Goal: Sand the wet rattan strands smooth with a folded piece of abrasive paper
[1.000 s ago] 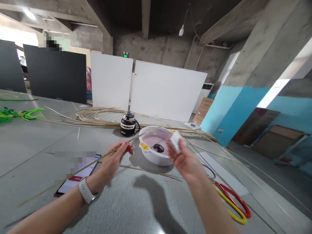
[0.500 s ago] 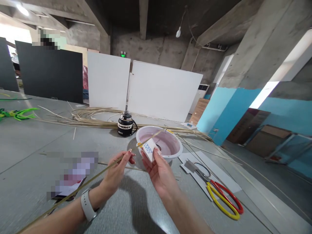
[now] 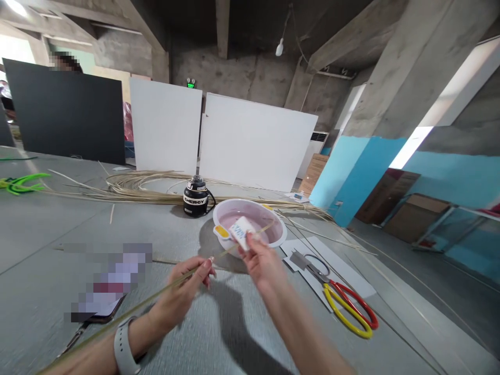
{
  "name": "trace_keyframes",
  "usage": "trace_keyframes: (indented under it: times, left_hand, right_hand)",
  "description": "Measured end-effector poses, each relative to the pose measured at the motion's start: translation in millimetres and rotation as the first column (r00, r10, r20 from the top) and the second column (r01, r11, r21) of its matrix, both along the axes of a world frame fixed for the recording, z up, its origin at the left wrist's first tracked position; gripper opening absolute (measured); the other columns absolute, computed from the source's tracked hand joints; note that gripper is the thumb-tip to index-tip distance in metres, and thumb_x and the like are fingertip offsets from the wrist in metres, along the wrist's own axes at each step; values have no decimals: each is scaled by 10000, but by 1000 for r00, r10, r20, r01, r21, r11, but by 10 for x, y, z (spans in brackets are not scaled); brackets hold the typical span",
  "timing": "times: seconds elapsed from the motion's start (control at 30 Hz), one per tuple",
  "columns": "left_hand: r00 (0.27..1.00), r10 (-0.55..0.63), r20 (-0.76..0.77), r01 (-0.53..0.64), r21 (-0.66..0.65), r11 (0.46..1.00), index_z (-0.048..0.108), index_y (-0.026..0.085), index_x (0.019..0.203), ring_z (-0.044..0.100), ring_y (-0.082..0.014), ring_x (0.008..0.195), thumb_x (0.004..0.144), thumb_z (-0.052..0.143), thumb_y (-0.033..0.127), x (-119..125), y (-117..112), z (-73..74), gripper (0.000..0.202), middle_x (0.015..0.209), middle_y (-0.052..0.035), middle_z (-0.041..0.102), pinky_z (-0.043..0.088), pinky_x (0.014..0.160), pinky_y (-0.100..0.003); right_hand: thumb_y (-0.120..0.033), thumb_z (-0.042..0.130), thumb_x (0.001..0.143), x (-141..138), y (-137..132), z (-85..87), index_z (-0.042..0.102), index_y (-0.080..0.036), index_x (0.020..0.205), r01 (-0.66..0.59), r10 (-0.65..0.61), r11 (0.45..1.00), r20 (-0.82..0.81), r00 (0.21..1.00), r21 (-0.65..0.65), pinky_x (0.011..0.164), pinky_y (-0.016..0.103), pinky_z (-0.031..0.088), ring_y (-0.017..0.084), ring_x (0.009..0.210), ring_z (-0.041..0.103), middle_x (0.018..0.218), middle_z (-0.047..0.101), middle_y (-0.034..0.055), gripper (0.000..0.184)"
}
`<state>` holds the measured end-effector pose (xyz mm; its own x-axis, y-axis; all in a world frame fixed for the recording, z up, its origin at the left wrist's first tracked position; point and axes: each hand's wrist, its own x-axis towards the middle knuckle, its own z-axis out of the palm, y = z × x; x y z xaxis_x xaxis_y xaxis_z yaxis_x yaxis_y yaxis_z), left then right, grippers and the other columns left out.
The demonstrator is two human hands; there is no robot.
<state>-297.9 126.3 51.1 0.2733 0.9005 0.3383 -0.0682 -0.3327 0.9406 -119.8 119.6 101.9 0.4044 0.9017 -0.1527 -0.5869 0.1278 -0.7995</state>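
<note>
My left hand (image 3: 191,284), wearing a pale watch band, pinches a long thin bamboo-like strip (image 3: 150,298) that runs back past the forearm. My right hand (image 3: 261,260) holds a folded piece of white sandpaper (image 3: 241,229) with blue lettering between thumb and fingers. The strip passes at the sandpaper, and its far end shows beyond it over the white basin (image 3: 287,237). Whether the paper is wrapped fully round the strip is hidden by the fingers. Pinkish-looking water or basin floor lies below.
Right of the basin, scissors (image 3: 332,291) with red and yellow handles lie on white sheets (image 3: 351,278). A black bottle (image 3: 196,197) stands behind left, before a coil of long strips (image 3: 128,182). A phone (image 3: 109,291) lies at left. Green strips (image 3: 25,183) lie farther left.
My right hand and the sandpaper have turned and moved slightly along the strip, away from the left hand. The left hand still pinches the strip, a little lower. The view has shifted slightly.
</note>
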Motion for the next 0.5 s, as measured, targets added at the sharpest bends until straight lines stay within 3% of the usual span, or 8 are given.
trace_keyframes:
  times: [0.13, 0.23, 0.37, 0.5]
  left_hand:
    - [997, -8, -75, 8, -4, 1000, 693, 203, 688, 579, -151, 614, 887, 572, 447, -251, 21, 31, 337, 596, -1, 617, 442, 669, -261]
    - [989, -56, -138, 56, -1, 998, 684, 201, 680, 590, -158, 656, 905, 545, 444, -416, 57, 11, 359, 643, -15, 642, 451, 701, -270]
    - [988, -72, -140, 72, -6, 997, 666, 198, 658, 587, -161, 665, 900, 554, 445, -526, 99, -14, 364, 661, -26, 643, 460, 682, -269]
    - [983, -119, -138, 116, -32, 993, 691, 190, 684, 560, -141, 575, 881, 587, 444, -569, 102, -2, 338, 630, -24, 632, 440, 564, -244]
  right_hand:
    - [-75, 635, 833, 680, 166, 145, 649, -208, 798, 201, -203, 978, -29, 979, -61, 566, 185, 530, 105, 639, 696, 727, 746, -17, 138]
    - [-62, 535, 899, 1074, 195, 183, 620, -226, 802, 294, -298, 951, -33, 954, -92, 571, 184, 535, 99, 658, 705, 728, 740, -23, 208]
    - [-62, 487, 927, 1420, 174, 122, 606, -218, 786, 360, -365, 924, -15, 931, -127, 579, 202, 539, 103, 675, 707, 749, 738, -6, 241]
    - [-56, 449, 942, 1729, 161, -14, 586, -223, 763, 443, -442, 887, 34, 896, -129, 534, 192, 525, 82, 618, 685, 737, 720, -34, 281]
